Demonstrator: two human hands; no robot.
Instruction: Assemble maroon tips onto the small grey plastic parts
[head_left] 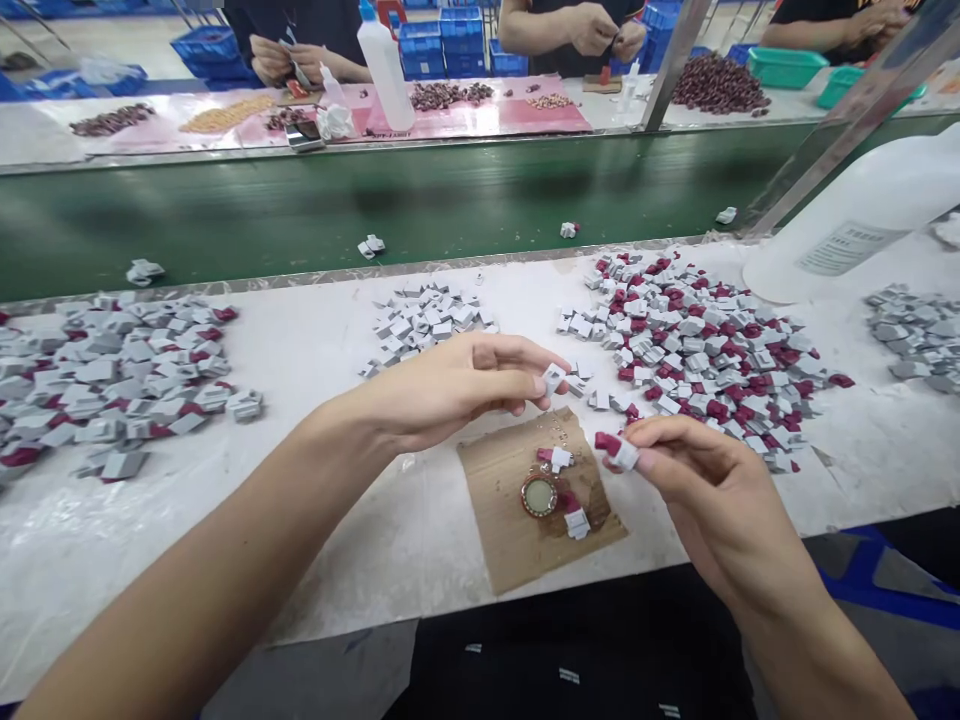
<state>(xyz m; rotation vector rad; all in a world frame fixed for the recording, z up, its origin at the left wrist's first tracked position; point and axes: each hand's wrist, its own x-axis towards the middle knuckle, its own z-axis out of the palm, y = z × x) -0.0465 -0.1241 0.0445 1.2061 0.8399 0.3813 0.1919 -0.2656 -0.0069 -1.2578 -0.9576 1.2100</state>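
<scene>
Holding one small part in each hand, the person is working with the hands apart above the table (315, 350). The left hand (457, 390) is pinching a pale grey piece (553, 379) between thumb and fingertips, near the far edge of the cardboard (495, 540). Other grey pieces are showing just beyond it, and I cannot tell whether they are touching it. The right hand (705, 480) is gripping a maroon-and-grey piece (616, 450) by its grey end, so the maroon end is pointing toward the left, perhaps to leave this end free.

On the cardboard, a round cap (539, 496) is lying with its open side up, and two joined pieces (577, 522) are resting near it. The cardboard is probably protecting the table, because a dark stain is showing there. Beyond the left hand a pale grey pile (431, 318) is spreading, and beyond the right hand a mixed pile (697, 340); I suppose both are lying so close for easy reaching. The large white bottle (840, 240) is occupying the far right side, likely out of the way.
</scene>
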